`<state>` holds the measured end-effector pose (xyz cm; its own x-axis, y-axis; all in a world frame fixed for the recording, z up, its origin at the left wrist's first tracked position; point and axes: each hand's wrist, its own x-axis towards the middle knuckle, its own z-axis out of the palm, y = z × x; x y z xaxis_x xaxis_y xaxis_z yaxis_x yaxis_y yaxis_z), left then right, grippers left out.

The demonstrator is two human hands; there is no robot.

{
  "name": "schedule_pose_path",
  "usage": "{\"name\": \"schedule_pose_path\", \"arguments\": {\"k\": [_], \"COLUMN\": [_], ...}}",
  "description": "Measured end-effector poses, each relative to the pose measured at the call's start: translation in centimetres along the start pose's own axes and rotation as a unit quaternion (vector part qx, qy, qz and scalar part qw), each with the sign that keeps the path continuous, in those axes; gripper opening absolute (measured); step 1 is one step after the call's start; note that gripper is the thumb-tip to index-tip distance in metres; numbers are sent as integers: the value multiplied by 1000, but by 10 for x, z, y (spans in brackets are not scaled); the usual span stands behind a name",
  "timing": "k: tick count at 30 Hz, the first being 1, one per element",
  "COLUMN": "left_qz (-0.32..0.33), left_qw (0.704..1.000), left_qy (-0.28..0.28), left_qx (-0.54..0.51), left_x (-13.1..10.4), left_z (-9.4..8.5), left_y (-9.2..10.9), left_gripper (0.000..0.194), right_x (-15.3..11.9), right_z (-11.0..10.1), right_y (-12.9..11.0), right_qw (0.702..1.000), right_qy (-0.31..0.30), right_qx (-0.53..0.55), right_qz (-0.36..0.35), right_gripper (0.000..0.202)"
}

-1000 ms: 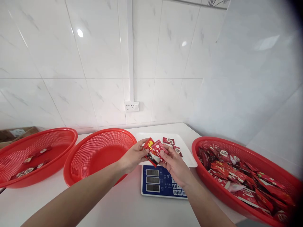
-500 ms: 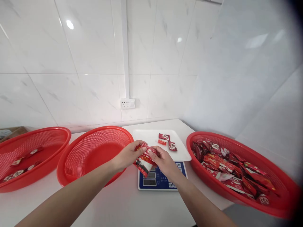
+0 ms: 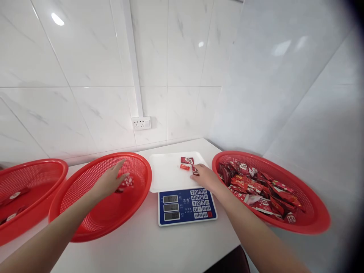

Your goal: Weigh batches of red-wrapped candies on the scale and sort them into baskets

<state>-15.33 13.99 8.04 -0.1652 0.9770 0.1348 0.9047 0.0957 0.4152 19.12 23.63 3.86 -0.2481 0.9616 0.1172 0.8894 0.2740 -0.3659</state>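
My left hand [image 3: 109,182] is over the middle red basket [image 3: 142,163], thumb and fingers apart. Just below its fingers a red-and-white snack packet [image 3: 126,183], slightly blurred, is inside that basket. At the right side of the white scale tray [image 3: 163,172], my right hand [image 3: 207,176] has thumb and fingers closed around a small dark red packet [image 3: 195,170]. Beside it on the tray lie another dark red packet [image 3: 187,160] with pale lettering and a smaller bright red packet [image 3: 184,167].
The scale's blue keypad panel [image 3: 186,206] faces me on the white table [image 3: 136,242]. To the right, a red basket [image 3: 315,216] holds many snack packets. Another red basket [image 3: 54,165] with a few packets stands at left. A wall socket [image 3: 141,123] is behind.
The hands have parted. My left hand has carried the red-and-white packet left into the middle basket and let go. My right hand has moved to the tray. The view has shifted right.
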Motion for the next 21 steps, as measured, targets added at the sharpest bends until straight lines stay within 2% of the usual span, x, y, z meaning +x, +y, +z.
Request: {"name": "schedule_pose_path", "arguments": {"k": [4,7,8,10,11,13,15,16,18,21], "left_qz": [56,73,75,78,82,104,114,110,89,66], "left_qw": [998,991,987,973,962,930,905,901,909,955], "left_qy": [-22,-74,-89,-124,-144,-183,-206,-210,-200,-134], "left_qx": [-20,-84,-111,-178,-218,-301,-354,-363,-354,-258], "left_x": [-5,-14,-16,-21,-22,-24,-25,-25,-26,-24], "left_z": [13,15,16,19,21,29,36,39,39,29], "left_y": [20,48,58,78,88,106,119,123,123,102], "left_gripper": [60,53,51,49,50,49,38,32,24,23], "right_x": [2,-2,-5,-16,-22,-36,-46,-50,-49,-34], "right_z": [5,-4,-9,-17,-19,-21,-19,-17,-13,-5], "right_y": [3,2,-1,-14,-23,-44,-62,-68,-71,-56], "right_qw": [999,998,998,988,967,899,856,850,867,939], "right_qy": [24,53,64,61,44,-22,-75,-91,-96,-20], "right_qx": [-25,-29,-2,141,249,437,507,511,476,319], "right_qz": [9,25,30,27,17,-26,-70,-90,-115,-125], "right_gripper": [24,27,28,27,25,23,23,24,26,26]}}
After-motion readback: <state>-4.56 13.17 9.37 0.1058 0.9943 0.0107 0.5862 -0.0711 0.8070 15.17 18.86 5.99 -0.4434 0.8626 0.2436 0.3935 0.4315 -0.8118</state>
